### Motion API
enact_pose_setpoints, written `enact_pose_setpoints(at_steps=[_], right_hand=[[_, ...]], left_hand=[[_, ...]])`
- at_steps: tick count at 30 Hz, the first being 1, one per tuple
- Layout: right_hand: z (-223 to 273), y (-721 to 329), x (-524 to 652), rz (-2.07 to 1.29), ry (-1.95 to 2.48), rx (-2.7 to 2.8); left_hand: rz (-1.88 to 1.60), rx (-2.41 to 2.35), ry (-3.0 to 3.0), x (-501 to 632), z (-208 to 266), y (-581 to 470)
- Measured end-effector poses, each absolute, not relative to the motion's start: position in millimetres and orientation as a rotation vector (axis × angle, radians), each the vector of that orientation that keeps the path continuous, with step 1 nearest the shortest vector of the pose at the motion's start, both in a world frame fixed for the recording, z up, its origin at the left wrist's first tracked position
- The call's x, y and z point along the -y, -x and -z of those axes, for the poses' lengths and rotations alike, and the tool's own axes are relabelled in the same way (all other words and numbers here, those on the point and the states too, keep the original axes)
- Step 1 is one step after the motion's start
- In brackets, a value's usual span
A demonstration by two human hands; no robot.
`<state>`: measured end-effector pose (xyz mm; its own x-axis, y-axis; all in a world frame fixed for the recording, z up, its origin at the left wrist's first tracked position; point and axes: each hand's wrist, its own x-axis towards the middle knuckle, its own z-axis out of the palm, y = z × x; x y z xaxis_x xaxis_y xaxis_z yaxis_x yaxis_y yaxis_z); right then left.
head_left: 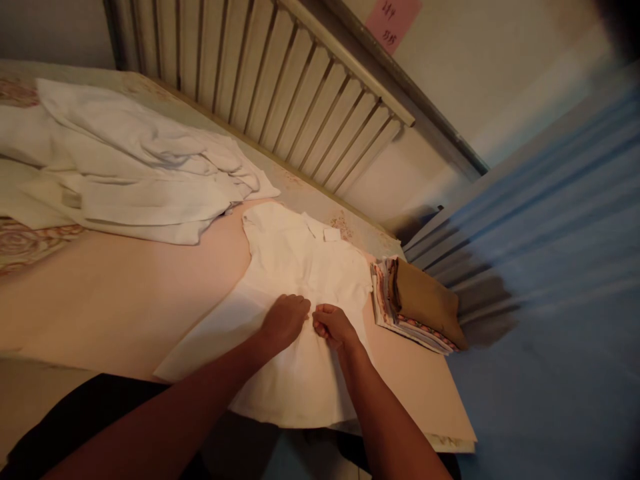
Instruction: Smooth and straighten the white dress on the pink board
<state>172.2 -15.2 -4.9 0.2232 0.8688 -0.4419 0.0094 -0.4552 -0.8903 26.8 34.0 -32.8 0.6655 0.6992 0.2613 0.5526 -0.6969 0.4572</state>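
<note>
A white dress [280, 253] lies spread over the table, its skirt hanging past the front edge. At its waist, my left hand [286, 321] is closed with the fingertips pinching the cloth near the middle. Close beside it, my right hand [334, 325] is also closed, thumb and forefinger pressed together on the same waist area. A small gap parts the two hands. Any button or tie between the fingertips is too small to make out. Near the collar sits a small white tag [332, 235].
A heap of white garments [145, 173] lies at the back left. Folded cloths [425, 303], brown on top, are stacked to the right. Behind the pink-covered table [125, 293] stands a radiator [280, 87]. A blue curtain [540, 280] hangs on the right.
</note>
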Motion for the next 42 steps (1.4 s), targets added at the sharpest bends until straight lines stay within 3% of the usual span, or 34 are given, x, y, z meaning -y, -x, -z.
enact_pose_setpoints(at_steps=[42], right_hand=[[5.2, -172.6, 14.1, -1.335, 1.651, 0.8]], left_hand=[[-0.714, -0.789, -2.671, -35.7, 35.7, -27.8]])
